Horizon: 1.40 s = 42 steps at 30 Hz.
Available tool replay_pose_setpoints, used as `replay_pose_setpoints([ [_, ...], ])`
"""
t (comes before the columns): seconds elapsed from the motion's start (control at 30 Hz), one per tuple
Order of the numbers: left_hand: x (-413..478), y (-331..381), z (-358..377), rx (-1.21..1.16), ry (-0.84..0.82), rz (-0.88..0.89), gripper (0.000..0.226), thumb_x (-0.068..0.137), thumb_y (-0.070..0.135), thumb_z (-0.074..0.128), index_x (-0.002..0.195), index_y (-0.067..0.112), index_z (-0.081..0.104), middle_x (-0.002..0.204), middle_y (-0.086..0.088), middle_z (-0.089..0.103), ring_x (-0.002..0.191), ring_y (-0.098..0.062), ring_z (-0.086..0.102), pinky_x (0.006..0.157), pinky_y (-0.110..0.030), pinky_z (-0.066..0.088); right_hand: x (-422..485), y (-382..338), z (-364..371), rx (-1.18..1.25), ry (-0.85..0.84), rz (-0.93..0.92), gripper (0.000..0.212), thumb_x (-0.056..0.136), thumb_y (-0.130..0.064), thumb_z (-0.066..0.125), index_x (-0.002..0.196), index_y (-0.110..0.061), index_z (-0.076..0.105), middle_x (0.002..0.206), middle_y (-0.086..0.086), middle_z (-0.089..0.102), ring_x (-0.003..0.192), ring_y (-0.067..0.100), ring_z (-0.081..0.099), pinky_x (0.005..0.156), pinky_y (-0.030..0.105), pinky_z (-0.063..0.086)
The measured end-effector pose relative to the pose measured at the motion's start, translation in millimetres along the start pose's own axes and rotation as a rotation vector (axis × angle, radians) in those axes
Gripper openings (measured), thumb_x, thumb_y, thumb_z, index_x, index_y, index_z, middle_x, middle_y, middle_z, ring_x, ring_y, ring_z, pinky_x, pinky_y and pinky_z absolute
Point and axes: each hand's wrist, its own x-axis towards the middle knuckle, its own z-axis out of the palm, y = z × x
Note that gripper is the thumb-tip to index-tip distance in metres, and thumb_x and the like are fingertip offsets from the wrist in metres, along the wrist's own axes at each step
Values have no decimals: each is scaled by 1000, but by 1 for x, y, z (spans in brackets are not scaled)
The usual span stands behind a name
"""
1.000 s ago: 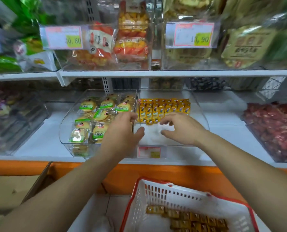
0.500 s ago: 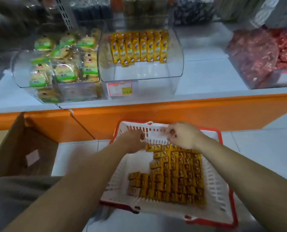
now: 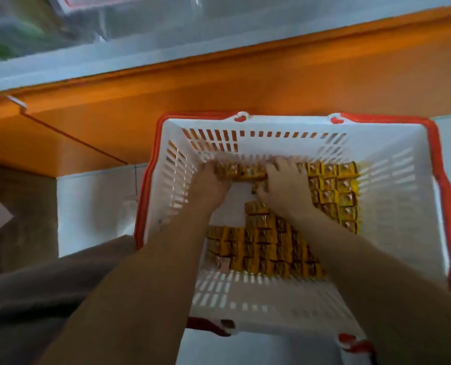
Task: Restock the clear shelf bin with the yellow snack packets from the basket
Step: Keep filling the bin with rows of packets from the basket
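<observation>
Both hands are down inside the basket. The left hand (image 3: 211,183) and right hand (image 3: 285,185) curl their fingers round the two ends of a short row of yellow foil snack packets (image 3: 241,171), squeezing it between them near the far wall of the white slotted plastic basket with the red rim (image 3: 403,233). Many more packets lie on its floor, so I judge the restocking well short of done. This row has yet to reach the clear plastic shelf bin (image 3: 145,14), a blur at the top edge above the orange shelf front (image 3: 245,83). Half a second earlier the hands were higher, by the basket's far rim, and the bin showed whole with one row at its back.
</observation>
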Motion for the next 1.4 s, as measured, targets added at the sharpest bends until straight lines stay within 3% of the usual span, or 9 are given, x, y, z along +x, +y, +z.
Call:
replay_pose_setpoints([
  [0.13, 6, -9, 19, 70, 170, 10, 60, 84, 38, 78, 133, 16, 50, 136, -11, 48, 120, -37, 54, 94, -55, 52, 3, 0, 13, -133, 86, -11, 44, 78, -40, 63, 116, -19, 62, 116, 10, 58, 108, 32, 54, 89, 46, 42],
  [0.33, 7, -14, 19, 103, 76, 56, 52, 89, 54, 70, 130, 24, 59, 122, -11, 54, 111, -37, 58, 85, -42, 50, 7, -6, 13, -245, 104, -32, 23, 87, -23, 54, 105, -14, 65, 110, 16, 56, 102, 34, 52, 84, 43, 41],
  [0.53, -7, -8, 4, 85, -99, 109, 37, 93, 41, 70, 125, 22, 69, 112, -11, 54, 103, -34, 60, 79, -36, 47, -3, 2, -16, 188, 60, 22, 35, 91, -38, 63, 120, -18, 61, 117, 2, 62, 110, 23, 56, 91, 35, 47],
  [0.7, -26, 7, 14, 9, -328, 221, 24, 91, 34, 74, 110, 21, 67, 112, 2, 61, 105, -21, 58, 81, -31, 41, -22, 30, -42, 650, 37, 216, 29, 90, -18, 66, 119, -21, 63, 121, -8, 61, 112, 13, 56, 98, 35, 48],
  [0.83, -32, 15, 29, 24, -451, 169, 27, 94, 36, 70, 113, 28, 52, 112, 0, 60, 99, -21, 57, 70, -28, 41, -33, 40, -40, 594, -55, 278, 32, 92, -18, 66, 124, -22, 62, 131, 1, 58, 116, 22, 56, 101, 42, 49],
  [0.93, -36, 10, 33, -17, -521, 108, 46, 91, 42, 72, 130, 29, 52, 119, -2, 62, 104, -24, 61, 83, -33, 52, -28, 38, -37, 592, -18, 275, 32, 90, -20, 68, 122, -23, 63, 130, 0, 60, 116, 18, 56, 95, 31, 45],
  [1.07, -35, 3, 35, 15, -504, 137, 36, 87, 48, 75, 111, 36, 52, 114, 2, 61, 107, -25, 60, 84, -34, 46, -14, 31, -33, 583, -3, 189, 30, 88, -26, 71, 118, -24, 66, 115, -8, 65, 101, 8, 56, 83, 20, 42],
  [1.27, -26, 1, 30, 30, -539, 123, 37, 87, 47, 76, 110, 20, 64, 116, -13, 66, 108, -34, 65, 94, -48, 55, 6, 25, -28, 177, -138, -20, 30, 86, -35, 67, 115, -28, 62, 111, 0, 68, 102, 20, 60, 82, 36, 54],
  [1.4, -23, -8, 30, -7, -528, 68, 43, 88, 49, 74, 114, 19, 56, 108, -5, 65, 98, -23, 63, 79, -35, 49, 18, 15, -31, -88, -294, -104, 51, 84, -42, 60, 133, -32, 52, 131, 0, 60, 118, 25, 54, 86, 42, 51],
])
